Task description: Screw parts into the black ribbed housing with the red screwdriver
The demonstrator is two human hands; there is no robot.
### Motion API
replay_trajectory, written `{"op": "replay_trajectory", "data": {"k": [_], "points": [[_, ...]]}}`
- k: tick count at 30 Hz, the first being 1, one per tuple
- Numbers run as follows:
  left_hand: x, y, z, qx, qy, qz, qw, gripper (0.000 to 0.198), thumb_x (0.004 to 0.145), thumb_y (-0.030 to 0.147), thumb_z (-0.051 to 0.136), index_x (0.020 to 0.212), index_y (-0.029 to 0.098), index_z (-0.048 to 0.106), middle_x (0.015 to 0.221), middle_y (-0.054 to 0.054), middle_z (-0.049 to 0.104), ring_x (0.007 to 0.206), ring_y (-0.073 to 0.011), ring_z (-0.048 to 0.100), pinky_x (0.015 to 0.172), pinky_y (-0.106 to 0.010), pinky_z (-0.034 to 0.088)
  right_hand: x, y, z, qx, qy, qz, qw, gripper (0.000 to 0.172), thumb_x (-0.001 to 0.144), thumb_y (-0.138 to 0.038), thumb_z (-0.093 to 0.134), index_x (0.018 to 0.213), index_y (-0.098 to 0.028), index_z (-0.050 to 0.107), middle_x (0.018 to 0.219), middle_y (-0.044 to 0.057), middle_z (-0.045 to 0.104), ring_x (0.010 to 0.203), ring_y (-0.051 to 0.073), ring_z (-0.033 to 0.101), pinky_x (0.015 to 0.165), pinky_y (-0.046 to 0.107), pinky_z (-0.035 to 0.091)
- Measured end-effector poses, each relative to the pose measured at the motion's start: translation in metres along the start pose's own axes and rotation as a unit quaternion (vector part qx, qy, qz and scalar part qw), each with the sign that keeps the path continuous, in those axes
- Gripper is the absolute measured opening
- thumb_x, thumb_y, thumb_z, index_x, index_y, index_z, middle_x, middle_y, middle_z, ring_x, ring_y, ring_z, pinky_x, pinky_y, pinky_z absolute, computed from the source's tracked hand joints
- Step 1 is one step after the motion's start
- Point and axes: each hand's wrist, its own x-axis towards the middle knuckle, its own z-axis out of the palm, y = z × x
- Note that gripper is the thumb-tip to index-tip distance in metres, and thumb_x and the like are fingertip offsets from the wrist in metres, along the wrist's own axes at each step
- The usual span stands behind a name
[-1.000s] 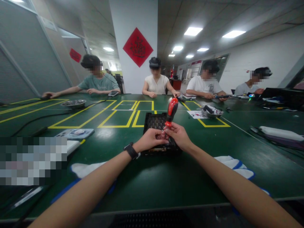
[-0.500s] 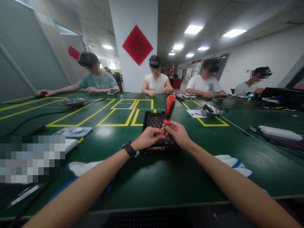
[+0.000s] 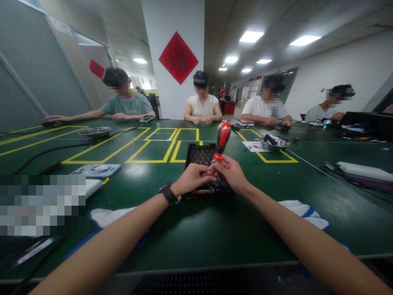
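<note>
A screwdriver (image 3: 223, 141) with a red and black handle stands nearly upright, leaning slightly right, over a black open case (image 3: 201, 152). My right hand (image 3: 231, 172) is closed around its shaft just under the handle. My left hand (image 3: 196, 177), with a dark watch on the wrist, pinches low on the shaft, its fingertips against those of the right. Fingers hide most of the shaft and its tip. Rows of small dark pockets or parts show inside the case, too small to tell apart.
White gloves with blue edging (image 3: 112, 216) lie under my left forearm, another glove (image 3: 303, 211) by my right. A phone-like slab (image 3: 95, 170) is at left. Metal bowls (image 3: 274, 143) stand farther off. Yellow tape marks the green table (image 3: 184, 233). Several people sit opposite.
The screwdriver's handle has tilted a little to the right. Both hands stay over the case, with only small finger shifts.
</note>
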Motion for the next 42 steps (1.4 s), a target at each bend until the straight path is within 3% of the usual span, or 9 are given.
{"op": "replay_trajectory", "data": {"k": [6,9,15,20,27,32,36,42], "points": [[0.0002,-0.0011,-0.0014,0.008,-0.002,0.000,1.000,0.034,0.080,0.040,0.053,0.081,0.008,0.066,0.070,-0.001,0.061,0.063,-0.0102,0.050,0.060,-0.020,0.038,0.0020,0.0005,-0.0039,0.013,-0.041,-0.005,0.999,0.028,0.081,-0.035,0.054,0.103,-0.018,0.059,0.085,0.005,0.064,0.074,0.012,0.060,0.064,0.025,0.047],[0.0004,0.0011,-0.0011,0.005,0.005,0.012,1.000,0.031,0.081,0.037,0.052,0.085,0.010,0.067,0.075,-0.002,0.064,0.067,-0.0113,0.053,0.064,-0.020,0.039,0.0018,0.0010,-0.0038,0.004,-0.028,-0.019,0.999,0.031,0.081,-0.033,0.054,0.107,-0.017,0.059,0.088,0.005,0.065,0.075,0.012,0.060,0.065,0.025,0.048],[0.0011,0.0040,0.0006,0.010,0.003,0.021,1.000,0.029,0.074,0.038,0.060,0.077,0.009,0.065,0.067,0.001,0.060,0.062,-0.0089,0.050,0.059,-0.018,0.037,-0.0008,0.0015,0.0002,-0.008,0.028,-0.004,1.000,0.028,0.072,-0.033,0.064,0.094,-0.015,0.062,0.077,0.004,0.067,0.063,0.011,0.061,0.054,0.024,0.048],[0.0012,0.0027,0.0000,-0.012,-0.020,0.029,0.999,0.027,0.071,0.036,0.064,0.079,0.010,0.064,0.069,0.001,0.060,0.064,-0.0095,0.051,0.062,-0.018,0.038,-0.0009,0.0011,0.0015,0.005,0.024,-0.012,1.000,0.028,0.068,-0.030,0.068,0.090,-0.016,0.058,0.070,0.001,0.065,0.060,0.011,0.061,0.052,0.023,0.048],[0.0004,0.0023,-0.0020,0.005,-0.022,0.022,0.999,0.024,0.079,0.032,0.055,0.078,0.010,0.064,0.070,0.000,0.061,0.066,-0.0103,0.052,0.063,-0.019,0.038,0.0003,-0.0002,-0.0007,0.010,0.017,-0.011,1.000,0.029,0.078,-0.036,0.058,0.098,-0.015,0.062,0.079,0.004,0.065,0.062,0.009,0.058,0.055,0.022,0.048],[0.0003,0.0054,-0.0021,-0.013,-0.035,0.035,0.999,0.021,0.080,0.028,0.054,0.084,0.010,0.065,0.078,-0.002,0.064,0.071,-0.0110,0.055,0.067,-0.020,0.041,-0.0002,0.0024,-0.0026,0.002,0.030,-0.005,1.000,0.028,0.073,-0.033,0.063,0.095,-0.015,0.063,0.080,0.003,0.066,0.057,0.007,0.055,0.055,0.022,0.047],[-0.0007,0.0048,-0.0013,-0.016,-0.043,0.025,0.999,0.024,0.079,0.031,0.054,0.084,0.009,0.065,0.073,-0.002,0.064,0.064,-0.0095,0.054,0.061,-0.019,0.042,-0.0002,0.0033,-0.0018,-0.001,0.040,0.002,0.999,0.025,0.069,-0.030,0.067,0.089,-0.016,0.063,0.075,0.002,0.065,0.057,0.008,0.055,0.054,0.022,0.046],[-0.0008,0.0009,0.0006,-0.062,-0.041,0.004,0.997,0.027,0.071,0.035,0.065,0.079,0.008,0.064,0.075,-0.006,0.066,0.067,-0.0120,0.059,0.063,-0.022,0.046,0.0001,0.0021,0.0001,-0.007,0.047,0.009,0.999,0.024,0.065,-0.029,0.071,0.083,-0.015,0.062,0.070,0.001,0.062,0.060,0.010,0.057,0.053,0.022,0.046]]}}
